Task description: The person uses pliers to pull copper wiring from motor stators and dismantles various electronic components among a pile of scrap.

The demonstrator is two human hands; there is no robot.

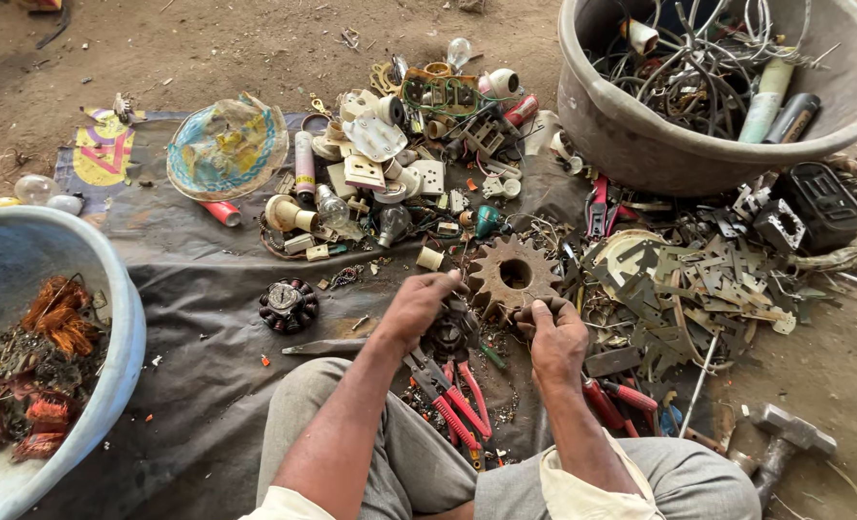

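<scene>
A person sits on the ground over a dark tarp (pixel 207 289) strewn with scrap, both hands closed on a small dark motor part (pixel 452 332) held between the knees. The left hand (pixel 419 306) grips it from the top and left, fingers curled over its rim; the right hand (pixel 553 332) pinches its right edge, fist tight. The step in hand looks like stripping: the part is being held steady and worked apart by hand, with no tool in use.

Just below the hands lie red-handled pliers (pixel 457 400); a second red-handled pair (pixel 616 397) rests beside the right wrist. Just beyond the fingertips sits a rusty gear (pixel 515 276). To the left of the left hand, a little apart, lies a round winding (pixel 289 305), and further off a blue tub (pixel 110 289) holds copper coils (pixel 57 323). Past the right hand spreads a heap of flat metal plates (pixel 708 284), a hammer (pixel 780 443) near the right knee, and well beyond, a grey tub (pixel 621 135) of wires. White switches and bulbs (pixel 380 173) crowd the far side.

The next move likely calls for a firm hold by one hand while the other takes up the pliers close below, to pull at the part without losing loose pieces.
</scene>
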